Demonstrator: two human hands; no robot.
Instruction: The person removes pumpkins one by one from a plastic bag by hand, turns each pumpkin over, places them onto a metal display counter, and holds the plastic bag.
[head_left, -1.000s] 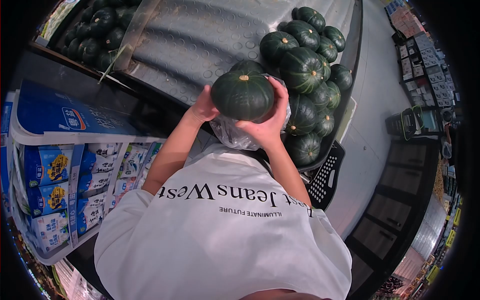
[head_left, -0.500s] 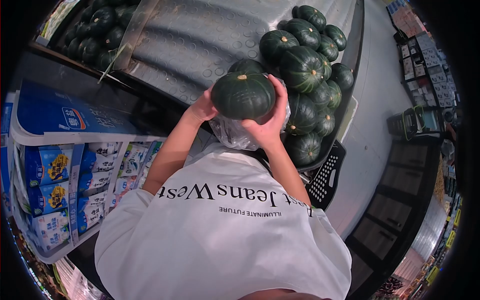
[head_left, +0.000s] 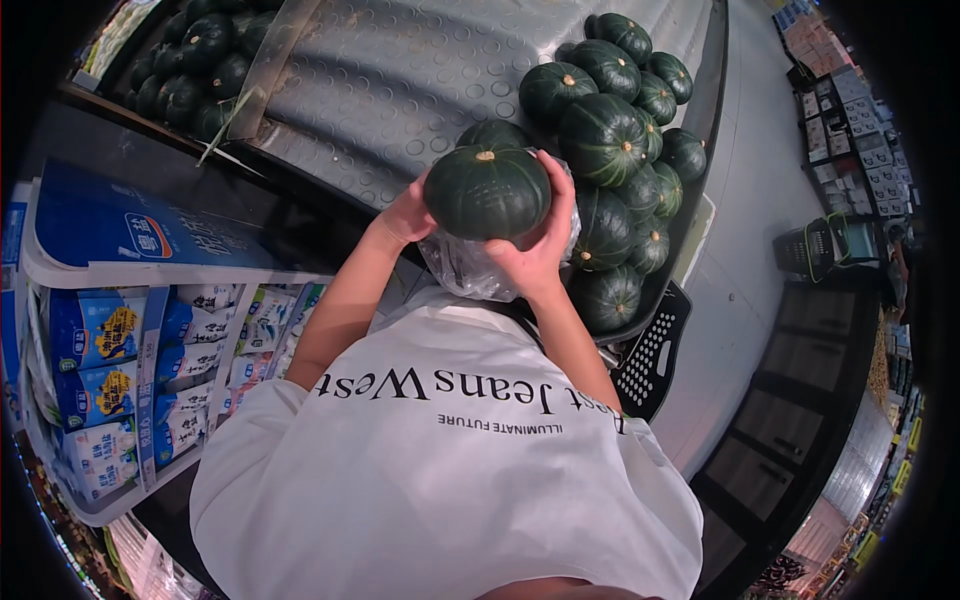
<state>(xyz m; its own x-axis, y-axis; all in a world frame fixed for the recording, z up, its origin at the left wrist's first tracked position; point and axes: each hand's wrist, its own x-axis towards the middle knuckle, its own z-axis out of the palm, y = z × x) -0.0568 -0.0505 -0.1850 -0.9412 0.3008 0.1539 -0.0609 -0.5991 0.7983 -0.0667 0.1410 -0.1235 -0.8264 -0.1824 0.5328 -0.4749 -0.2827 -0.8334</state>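
Observation:
A dark green pumpkin (head_left: 487, 198) with a pale stem scar is held up between my two hands. My left hand (head_left: 406, 210) grips its left side, the fingers partly hidden behind it. Wrapped round the right side is my right hand (head_left: 540, 240), with the thumb at the lower front. Crumpled clear plastic (head_left: 465, 268) shows beneath and beside the pumpkin; how it is held is hidden. Just behind lies another green pumpkin (head_left: 495, 132), mostly covered by the held one. To the right, a pile of pumpkins (head_left: 605, 140) fills that side of the stand.
The grey dimpled display surface (head_left: 360, 90) stretches ahead. More pumpkins (head_left: 185, 75) sit in a bin at the far left. Close on my left stands a shelf of bagged goods (head_left: 100, 350). A black perforated basket (head_left: 655, 350) is low on the right, beside the pale floor (head_left: 740, 260).
Almost nothing differs. Both hands keep hold of the pumpkin in the same place and pose.

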